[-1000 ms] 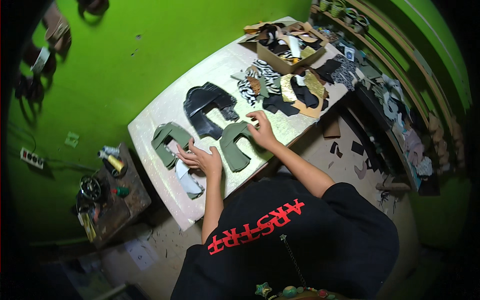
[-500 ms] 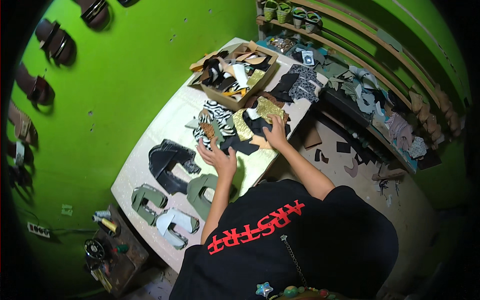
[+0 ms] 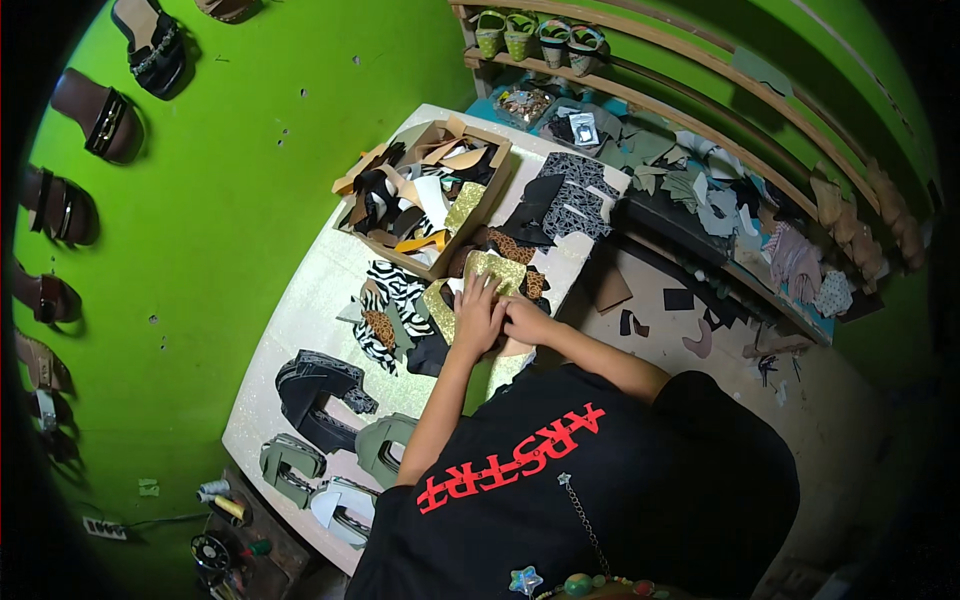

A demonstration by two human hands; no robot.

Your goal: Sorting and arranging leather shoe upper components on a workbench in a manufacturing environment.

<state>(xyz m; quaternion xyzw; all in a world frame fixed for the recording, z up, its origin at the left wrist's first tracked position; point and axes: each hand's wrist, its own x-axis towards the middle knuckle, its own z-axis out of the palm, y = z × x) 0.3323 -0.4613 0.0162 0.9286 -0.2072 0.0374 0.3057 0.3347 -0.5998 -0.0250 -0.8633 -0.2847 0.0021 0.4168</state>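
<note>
My left hand [image 3: 478, 312] lies with fingers spread on a pile of cut shoe pieces at the white table's [image 3: 300, 320] near edge. Its fingertips touch a gold glitter piece [image 3: 497, 268]. My right hand [image 3: 522, 322] presses against the left one over a tan piece [image 3: 512, 348]; its fingers are partly hidden. Zebra-print pieces [image 3: 385, 300] lie just left of the hands. Beyond them a cardboard box [image 3: 430, 190] is full of mixed scraps.
Black strap uppers [image 3: 315, 385] and olive green uppers [image 3: 385, 445] lie further left on the table. A small stand with tools [image 3: 225, 545] sits below that end. Sandals hang on the green wall [image 3: 105, 115]. Shelves with cut pieces [image 3: 700, 190] run at the right.
Both hands have left the olive green uppers and moved right along the table to the pile by the box. They have come together there.
</note>
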